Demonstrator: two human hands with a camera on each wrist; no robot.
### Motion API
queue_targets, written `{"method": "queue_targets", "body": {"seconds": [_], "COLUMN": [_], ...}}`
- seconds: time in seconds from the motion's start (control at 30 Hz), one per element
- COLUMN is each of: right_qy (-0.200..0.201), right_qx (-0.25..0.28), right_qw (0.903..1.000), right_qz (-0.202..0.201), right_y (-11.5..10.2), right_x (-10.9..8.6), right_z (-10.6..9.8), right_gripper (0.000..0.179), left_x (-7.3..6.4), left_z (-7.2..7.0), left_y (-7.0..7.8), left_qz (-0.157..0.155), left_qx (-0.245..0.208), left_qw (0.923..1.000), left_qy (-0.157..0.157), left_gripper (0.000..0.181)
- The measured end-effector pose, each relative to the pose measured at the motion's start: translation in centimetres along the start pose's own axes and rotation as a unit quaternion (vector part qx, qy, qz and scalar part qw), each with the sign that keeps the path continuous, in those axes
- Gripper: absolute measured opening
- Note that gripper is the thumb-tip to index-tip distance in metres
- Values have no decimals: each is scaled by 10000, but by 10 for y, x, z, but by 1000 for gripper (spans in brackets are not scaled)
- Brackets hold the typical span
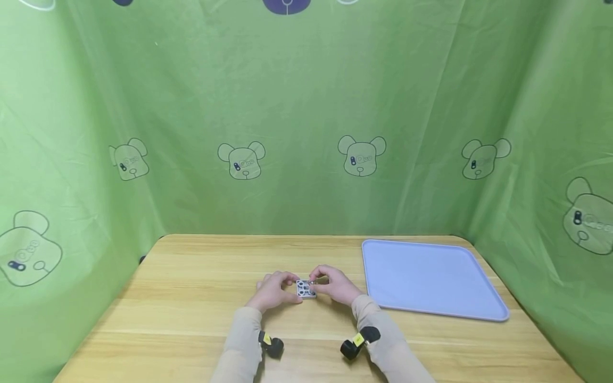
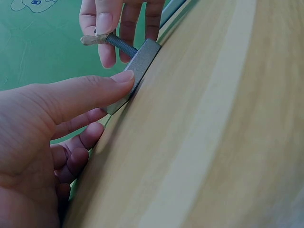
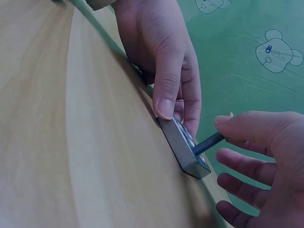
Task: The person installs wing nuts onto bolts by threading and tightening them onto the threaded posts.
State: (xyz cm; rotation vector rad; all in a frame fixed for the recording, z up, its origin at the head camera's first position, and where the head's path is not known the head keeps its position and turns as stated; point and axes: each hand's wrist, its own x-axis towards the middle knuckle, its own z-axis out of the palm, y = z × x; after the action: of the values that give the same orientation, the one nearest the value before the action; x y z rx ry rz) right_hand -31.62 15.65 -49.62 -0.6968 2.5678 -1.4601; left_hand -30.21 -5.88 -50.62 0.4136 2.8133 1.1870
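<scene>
A small square metal block (image 1: 306, 296) with several round holes in its top face lies on the wooden table. My left hand (image 1: 274, 291) grips it at the left side, with the thumb (image 2: 107, 92) along the near edge and fingers at the far edge. A wing screw (image 2: 122, 45) with a grey threaded shank and a flat head stands in the block's upper face, near the right side. Thumb and forefinger of my right hand (image 1: 337, 288) pinch its head; the other right fingers (image 3: 244, 187) are spread loosely beside the block. Much of the shank shows above the block.
A light purple tray (image 1: 431, 276) lies at the right of the wooden table (image 1: 191, 330). Green curtains (image 1: 297, 197) with bear-head prints hang behind and on both sides. Black wrist cameras (image 1: 274, 347) are strapped to both forearms.
</scene>
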Motion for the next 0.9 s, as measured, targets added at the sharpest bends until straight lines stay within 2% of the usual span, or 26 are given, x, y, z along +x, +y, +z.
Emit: {"method": "queue_targets", "body": {"seconds": [0.33,0.47,0.63,0.9], "right_qy": [87,158,18,-147], "right_qx": [-67,-69,-82,232], "right_qw": [9999,9999,9999,9994], "right_qz": [70,1,-128,-204], "right_y": [-1,-1,-1,-2], "right_x": [0,-1,-2,-2], "right_z": [-2,-7,-10,-8], "right_gripper": [25,21,22,32], "left_x": [1,1,1,1], "left_z": [1,1,1,0], "left_y": [-2,-2,-2,-1], "left_qz": [0,-1,-39,7], "left_qx": [-26,-30,-32,-32], "left_qw": [10000,10000,10000,10000], "left_qy": [-12,5,23,16], "left_gripper": [53,54,54,54]}}
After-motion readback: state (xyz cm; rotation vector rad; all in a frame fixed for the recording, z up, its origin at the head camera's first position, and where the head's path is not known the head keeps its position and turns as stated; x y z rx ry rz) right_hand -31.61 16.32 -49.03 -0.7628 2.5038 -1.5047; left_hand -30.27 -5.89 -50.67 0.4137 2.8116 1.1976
